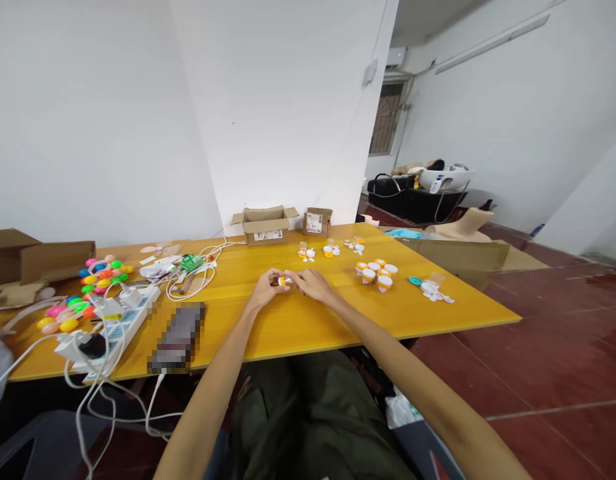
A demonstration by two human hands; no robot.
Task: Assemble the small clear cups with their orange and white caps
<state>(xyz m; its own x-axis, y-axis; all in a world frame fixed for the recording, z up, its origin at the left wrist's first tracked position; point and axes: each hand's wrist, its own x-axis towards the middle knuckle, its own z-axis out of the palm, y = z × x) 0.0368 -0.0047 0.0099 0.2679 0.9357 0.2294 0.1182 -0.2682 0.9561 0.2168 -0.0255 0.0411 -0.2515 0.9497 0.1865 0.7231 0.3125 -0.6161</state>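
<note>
Over the middle of the table, both my hands meet around a small white-and-orange plastic piece (pixel 283 282). My left hand (pixel 267 289) grips it from the left with bent fingers. From the other side, the fingertips of my right hand (pixel 312 285) pinch its right end, hiding part of it. To the right stands a cluster of small clear jars with white and orange lids (pixel 377 272). Beyond my hands lie small heaps of white and orange plastic parts (pixel 306 254), with more heaps (pixel 331 251) farther right.
Two cardboard boxes, one open (pixel 265 223) and one smaller (pixel 317 222), stand against the wall. On the left are a power strip (pixel 133 320) with tangled cables, a phone (pixel 178 337), and colourful balls (pixel 105 275). White parts (pixel 433 291) and a teal ring (pixel 415 281) lie near the right edge.
</note>
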